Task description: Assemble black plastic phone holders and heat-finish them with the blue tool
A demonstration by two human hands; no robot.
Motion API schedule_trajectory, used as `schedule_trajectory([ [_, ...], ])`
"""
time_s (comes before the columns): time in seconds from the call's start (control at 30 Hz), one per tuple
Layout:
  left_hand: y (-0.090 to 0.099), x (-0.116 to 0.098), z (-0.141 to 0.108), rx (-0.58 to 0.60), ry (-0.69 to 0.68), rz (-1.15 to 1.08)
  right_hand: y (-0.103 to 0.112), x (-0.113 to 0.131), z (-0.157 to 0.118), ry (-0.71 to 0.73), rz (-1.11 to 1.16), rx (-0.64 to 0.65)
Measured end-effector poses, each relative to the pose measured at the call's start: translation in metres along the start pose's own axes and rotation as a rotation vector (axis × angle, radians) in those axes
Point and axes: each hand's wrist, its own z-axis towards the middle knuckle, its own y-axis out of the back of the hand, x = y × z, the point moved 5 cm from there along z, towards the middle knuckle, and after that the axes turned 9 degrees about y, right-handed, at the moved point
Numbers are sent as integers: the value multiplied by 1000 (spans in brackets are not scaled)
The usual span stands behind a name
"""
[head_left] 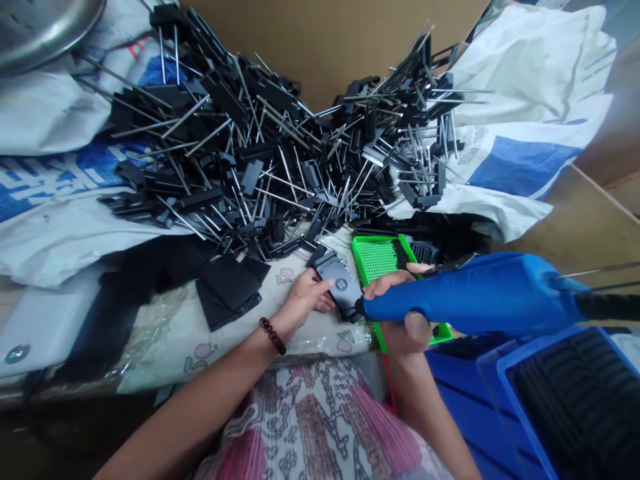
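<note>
My left hand (311,291), with a beaded bracelet at the wrist, grips the left edge of a grey and black plastic part (341,281) that bears a round emblem. My right hand (407,327) is wrapped round a blue electric screwdriver (465,293), held level. The screwdriver's dark tip meets the lower right edge of the plastic part; the exact contact point is too small to make out. Just behind that part and my right hand lies a green perforated tray (377,257) with small black pieces in it.
A large heap of black plastic parts with metal rods (280,153) fills the back. Black flat plates (230,290) lie stacked left of my left hand. A blue crate (575,400) with black parts stands at the lower right. White sacks (530,127) flank the heap.
</note>
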Motion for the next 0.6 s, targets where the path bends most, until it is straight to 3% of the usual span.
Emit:
schedule_trajectory([
  [0.6, -1, 3, 0, 3, -67, -46, 7, -13, -11, -47, -122, -45],
])
